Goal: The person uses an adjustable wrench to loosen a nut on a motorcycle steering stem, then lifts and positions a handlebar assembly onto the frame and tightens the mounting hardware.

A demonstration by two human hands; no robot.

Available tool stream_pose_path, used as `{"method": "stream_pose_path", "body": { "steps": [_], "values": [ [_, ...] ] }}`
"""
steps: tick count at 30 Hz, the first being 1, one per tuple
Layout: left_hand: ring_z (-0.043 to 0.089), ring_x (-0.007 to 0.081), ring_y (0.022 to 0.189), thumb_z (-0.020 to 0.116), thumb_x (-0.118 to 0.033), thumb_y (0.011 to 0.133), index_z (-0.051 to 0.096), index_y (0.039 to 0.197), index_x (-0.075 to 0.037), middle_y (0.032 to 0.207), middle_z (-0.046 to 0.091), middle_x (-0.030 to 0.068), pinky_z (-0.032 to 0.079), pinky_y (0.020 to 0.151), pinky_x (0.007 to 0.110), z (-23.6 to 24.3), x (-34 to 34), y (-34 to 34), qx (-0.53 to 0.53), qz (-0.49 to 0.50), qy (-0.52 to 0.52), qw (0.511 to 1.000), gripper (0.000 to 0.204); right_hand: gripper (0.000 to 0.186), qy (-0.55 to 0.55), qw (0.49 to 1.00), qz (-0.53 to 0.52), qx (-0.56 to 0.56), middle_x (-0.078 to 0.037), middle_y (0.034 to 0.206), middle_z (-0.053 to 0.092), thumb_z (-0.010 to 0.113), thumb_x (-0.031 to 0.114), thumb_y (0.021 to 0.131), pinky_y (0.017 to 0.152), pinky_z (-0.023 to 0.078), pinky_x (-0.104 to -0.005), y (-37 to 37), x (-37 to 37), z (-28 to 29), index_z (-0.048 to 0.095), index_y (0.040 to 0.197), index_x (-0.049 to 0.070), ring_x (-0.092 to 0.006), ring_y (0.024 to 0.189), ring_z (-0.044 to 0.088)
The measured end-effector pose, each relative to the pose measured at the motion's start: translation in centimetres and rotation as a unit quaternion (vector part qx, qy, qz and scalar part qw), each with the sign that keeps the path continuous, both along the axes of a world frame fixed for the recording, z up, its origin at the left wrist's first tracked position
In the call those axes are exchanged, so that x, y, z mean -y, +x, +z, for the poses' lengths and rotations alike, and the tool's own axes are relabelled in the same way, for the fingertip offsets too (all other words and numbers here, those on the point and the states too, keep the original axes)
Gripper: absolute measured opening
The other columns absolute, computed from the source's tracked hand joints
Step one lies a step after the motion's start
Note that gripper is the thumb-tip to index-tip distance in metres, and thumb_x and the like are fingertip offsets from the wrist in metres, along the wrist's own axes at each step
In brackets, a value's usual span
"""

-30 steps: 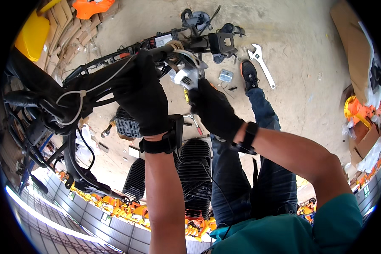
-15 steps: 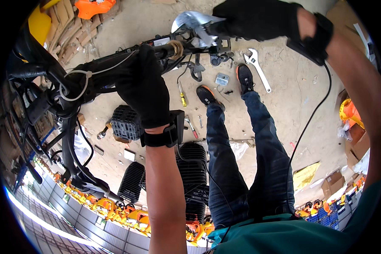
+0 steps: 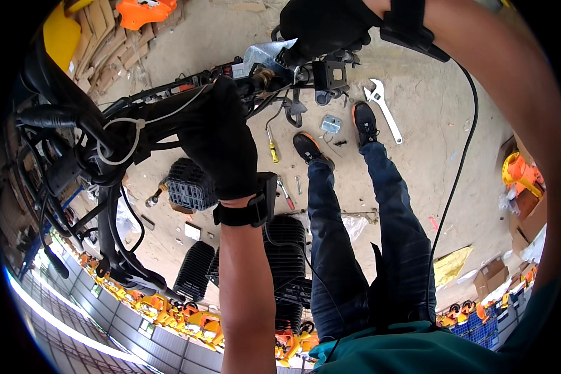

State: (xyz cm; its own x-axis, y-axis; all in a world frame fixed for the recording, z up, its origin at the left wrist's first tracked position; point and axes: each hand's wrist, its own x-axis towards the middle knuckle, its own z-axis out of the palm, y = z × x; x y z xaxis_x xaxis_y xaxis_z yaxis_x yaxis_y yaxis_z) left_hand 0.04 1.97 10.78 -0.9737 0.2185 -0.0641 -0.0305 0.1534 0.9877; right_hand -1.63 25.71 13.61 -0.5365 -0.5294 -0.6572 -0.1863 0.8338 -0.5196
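My left hand (image 3: 221,143), in a black glove, is closed round the dark frame tube (image 3: 159,115) of a vehicle with handlebars. A pale cable tie (image 3: 139,124) loops round the frame just left of it. Farther along, at the frame's far end, my gloved right hand (image 3: 324,28) closes on the edge of a shiny silvery metal piece (image 3: 265,56). That piece lies against the frame beside a brass-coloured ring (image 3: 265,80); its exact kind I cannot make out. My right fingertips are partly hidden. A black bracket (image 3: 330,76) sits just below this hand.
On the floor lie an adjustable wrench (image 3: 385,111), a yellow-handled screwdriver (image 3: 272,146), a red-handled ratchet (image 3: 286,194) and a small metal box (image 3: 331,124), close to my shoes. Black ribbed plastic parts (image 3: 194,269) lie nearer. Flattened cardboard (image 3: 103,50) lies at the far left.
My right hand has moved left and a little away, and the silvery piece has shifted left and down against the frame, over the brass ring. My left hand keeps its hold.
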Motion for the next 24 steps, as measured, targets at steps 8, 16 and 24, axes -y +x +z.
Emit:
{"method": "stream_pose_path", "body": {
  "steps": [8,16,24],
  "values": [
    [0.061,0.0066,0.070,0.072,-0.008,0.089,0.070,0.094,-0.002,0.080,0.067,0.0003,0.049,0.062,0.020,-0.3,0.4,-0.2,0.001,-0.022,0.000,1.000,0.009,0.032,-0.039,0.999,0.021,0.013,-0.018,0.079,0.069,0.055,0.023,0.088,0.066,0.049,-0.0434,0.9,0.3,-1.2,0.070,0.086,-0.005,-0.0310,0.069,0.064],
    [0.061,0.0067,0.073,0.072,-0.007,0.089,0.070,0.093,-0.002,0.081,0.067,0.0005,0.050,0.066,0.022,-0.3,0.3,-0.1,-0.028,-0.010,-0.017,0.999,0.007,0.031,-0.036,0.970,-0.195,-0.143,-0.020,0.083,0.066,0.060,0.027,0.094,0.070,0.054,-0.0423,7.3,4.9,-4.5,0.057,0.105,-0.002,-0.0346,0.077,0.067],
    [0.064,0.0085,0.075,0.073,-0.006,0.087,0.069,0.099,-0.001,0.087,0.069,0.0032,0.053,0.064,0.023,-0.7,1.1,-0.5,-0.030,-0.007,-0.039,0.999,0.013,0.022,-0.240,0.678,-0.672,-0.175,-0.016,0.076,0.061,0.058,0.007,0.088,0.057,0.047,-0.0457,14.5,19.0,-7.1,0.046,0.106,0.005,-0.0357,0.069,0.064]
  ]
}}
